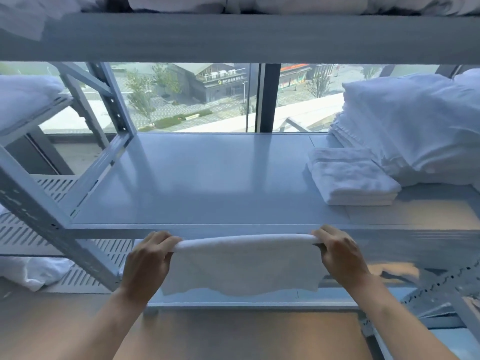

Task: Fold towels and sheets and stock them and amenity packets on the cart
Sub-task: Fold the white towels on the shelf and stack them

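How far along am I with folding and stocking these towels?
Done: one folded towel lies on the middle shelf beside a tall linen stack. In hand: the left hand and right hand each grip an end of a white towel, folded over and hanging before the shelf edge. Left: finishing it and shelving it; no amenity packets show.

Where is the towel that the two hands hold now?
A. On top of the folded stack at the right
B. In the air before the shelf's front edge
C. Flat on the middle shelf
B: the left hand and right hand grip the towel at its top corners, and it hangs below the shelf edge.
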